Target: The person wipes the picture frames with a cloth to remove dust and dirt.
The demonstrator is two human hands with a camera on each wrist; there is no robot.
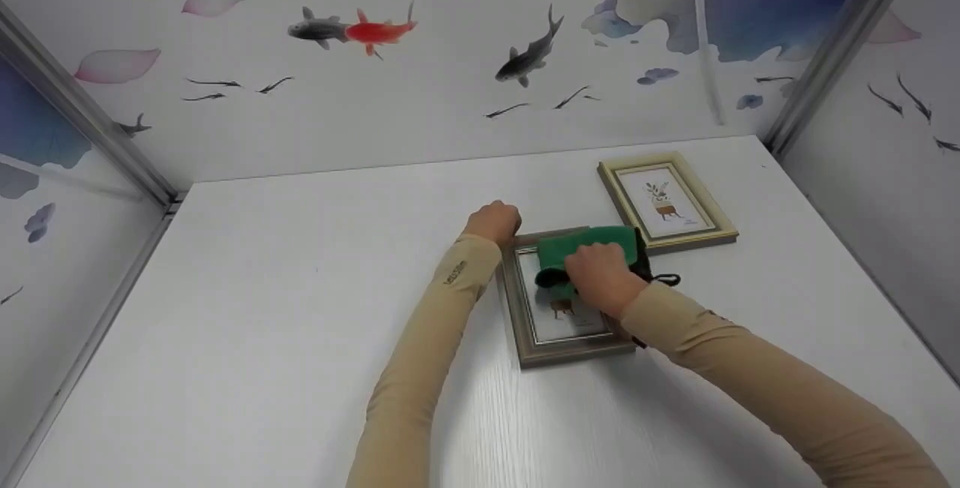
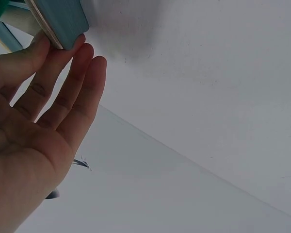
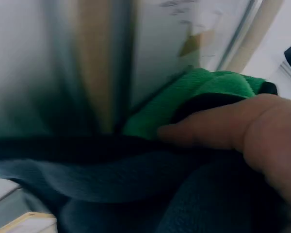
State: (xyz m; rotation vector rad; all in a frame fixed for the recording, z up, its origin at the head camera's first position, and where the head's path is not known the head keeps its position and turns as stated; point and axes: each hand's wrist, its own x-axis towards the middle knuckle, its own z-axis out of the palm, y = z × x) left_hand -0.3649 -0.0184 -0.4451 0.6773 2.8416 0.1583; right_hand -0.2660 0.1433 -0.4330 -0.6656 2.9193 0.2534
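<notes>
A grey-brown picture frame [image 1: 574, 357] with a silver inner edge lies face up on the white table. At its far left corner my left hand [image 1: 495, 222] pinches the frame's edge; in the left wrist view the thumb and fingertips meet at the corner [image 2: 65, 22]. My right hand [image 1: 604, 278] grips a green cloth [image 1: 600, 237] with dark edging and a loop, bunched over the glass. The cloth covers the upper part of the picture. In the right wrist view, the thumb [image 3: 208, 124] presses into the cloth's folds; the other fingers are hidden.
A second, gold-coloured picture frame [image 1: 716, 237] with a potted-plant picture lies behind and to the right, close to the cloth. White panels [image 1: 435, 113] printed with fish and petals enclose the table [image 1: 315, 338] at the back and sides, with metal posts [image 1: 840, 53] at the corners.
</notes>
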